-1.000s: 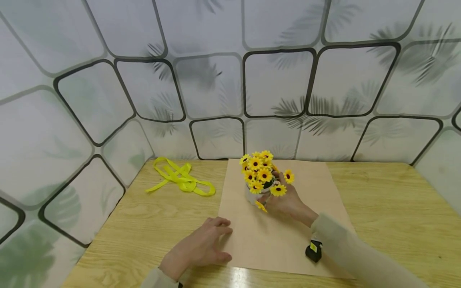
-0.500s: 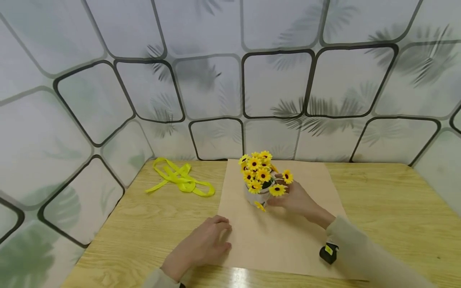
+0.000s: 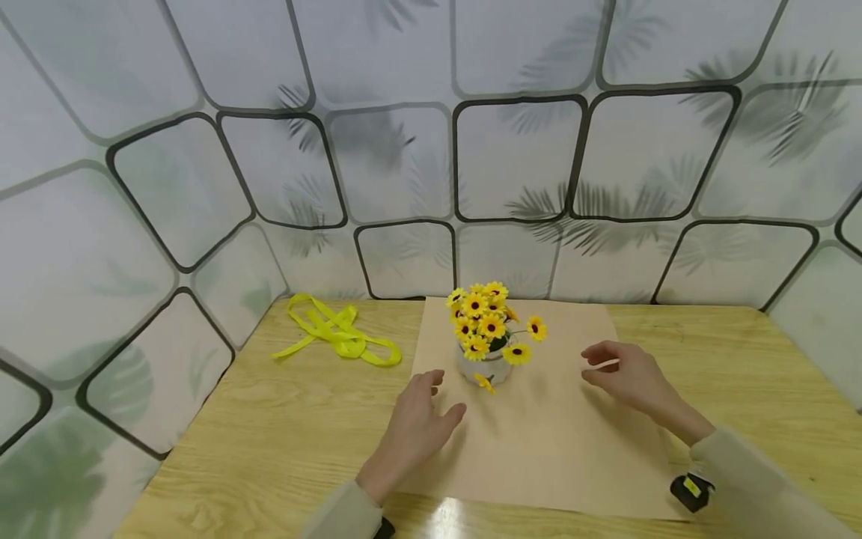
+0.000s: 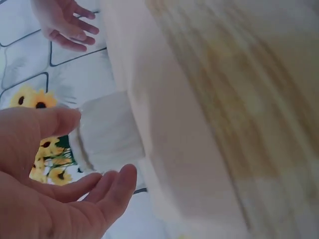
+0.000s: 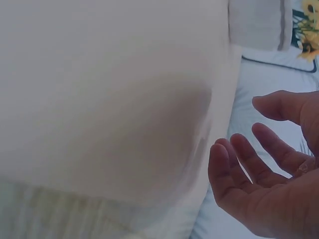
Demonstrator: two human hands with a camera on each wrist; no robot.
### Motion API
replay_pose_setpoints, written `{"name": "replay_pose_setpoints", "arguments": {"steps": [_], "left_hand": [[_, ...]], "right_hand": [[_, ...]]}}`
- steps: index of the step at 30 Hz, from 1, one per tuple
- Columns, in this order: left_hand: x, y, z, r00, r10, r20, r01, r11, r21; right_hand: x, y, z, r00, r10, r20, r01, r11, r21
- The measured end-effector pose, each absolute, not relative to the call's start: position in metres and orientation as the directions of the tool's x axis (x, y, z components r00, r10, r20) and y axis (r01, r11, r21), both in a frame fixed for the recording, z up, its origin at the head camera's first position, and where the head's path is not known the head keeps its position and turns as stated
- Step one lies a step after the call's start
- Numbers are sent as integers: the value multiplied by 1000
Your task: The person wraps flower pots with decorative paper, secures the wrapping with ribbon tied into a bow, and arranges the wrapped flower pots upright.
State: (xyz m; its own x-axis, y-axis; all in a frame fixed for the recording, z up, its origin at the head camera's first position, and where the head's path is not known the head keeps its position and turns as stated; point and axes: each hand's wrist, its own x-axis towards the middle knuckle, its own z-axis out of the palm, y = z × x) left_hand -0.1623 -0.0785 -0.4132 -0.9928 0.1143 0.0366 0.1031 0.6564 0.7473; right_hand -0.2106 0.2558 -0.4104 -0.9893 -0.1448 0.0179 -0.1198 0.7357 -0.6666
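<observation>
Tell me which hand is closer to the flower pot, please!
The left hand. It is just to the left of the flower pot and a bit in front; the right hand is farther away, off to the pot's right.

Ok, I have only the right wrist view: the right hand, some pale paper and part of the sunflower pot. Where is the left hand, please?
Observer: The head view shows the left hand near the white pot, on its near left side, not touching it.
Operator: Thank you. Is there something else nearby?
Observer: Yes, a yellow ribbon lies in loose loops, left of the paper.
Operator: And is the pot centred on the paper?
Observer: No, it stands left of the paper's middle.
</observation>
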Motion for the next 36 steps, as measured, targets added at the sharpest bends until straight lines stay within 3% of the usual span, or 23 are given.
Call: {"name": "replay_pose_setpoints", "arguments": {"steps": [15,23,36], "left_hand": [[-190,-36,-428,-999,-35,21,2,482,876],[-197,-18,-431,-990,-126,60,-13,510,860],[-207,-11,-431,-992,-103,68,5,519,855]], "right_hand": [[-202,293,-423,-997,-82,17,-75,790,-608],[-202,295,-423,-997,-75,-9,-54,794,-606],[-201,294,-428,-997,-79,3,-66,804,-591]]}}
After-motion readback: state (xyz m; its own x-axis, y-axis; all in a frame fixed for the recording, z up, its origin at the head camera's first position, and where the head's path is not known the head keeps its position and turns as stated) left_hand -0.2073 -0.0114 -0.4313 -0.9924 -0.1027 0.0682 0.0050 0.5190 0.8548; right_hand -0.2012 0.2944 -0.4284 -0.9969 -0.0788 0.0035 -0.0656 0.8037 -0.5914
